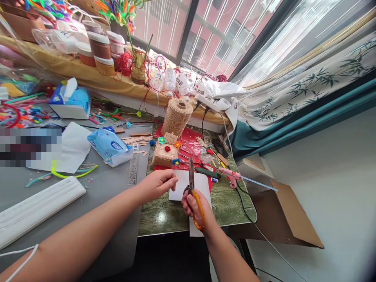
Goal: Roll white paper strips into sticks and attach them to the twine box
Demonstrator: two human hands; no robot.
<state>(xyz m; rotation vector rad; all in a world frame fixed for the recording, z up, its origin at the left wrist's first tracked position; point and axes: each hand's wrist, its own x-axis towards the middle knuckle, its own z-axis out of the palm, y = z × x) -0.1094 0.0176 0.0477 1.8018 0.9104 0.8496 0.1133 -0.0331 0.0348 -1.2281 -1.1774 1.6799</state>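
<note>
My right hand (194, 207) grips a pair of scissors (198, 211) by the orange handles, with the blades pointing up and away from me. To its left, my left hand (163, 182) is closed with the fingers curled; whatever may be between them is hidden. White paper (202, 184) lies on the table beneath both hands. Just beyond the left hand stands a small twine-wrapped box (165, 154) decorated with a red flower (167, 149) and other coloured flowers. A large spool of twine (177, 115) stands upright behind it.
A pink glue gun (232, 177) with a blue stick lies at the right table edge, its cable hanging down. A green utility knife (207, 172) lies nearby. At left are a ruler (133, 166), a tissue pack (108, 145) and a white bar-shaped device (44, 209). A cardboard box (296, 215) stands right.
</note>
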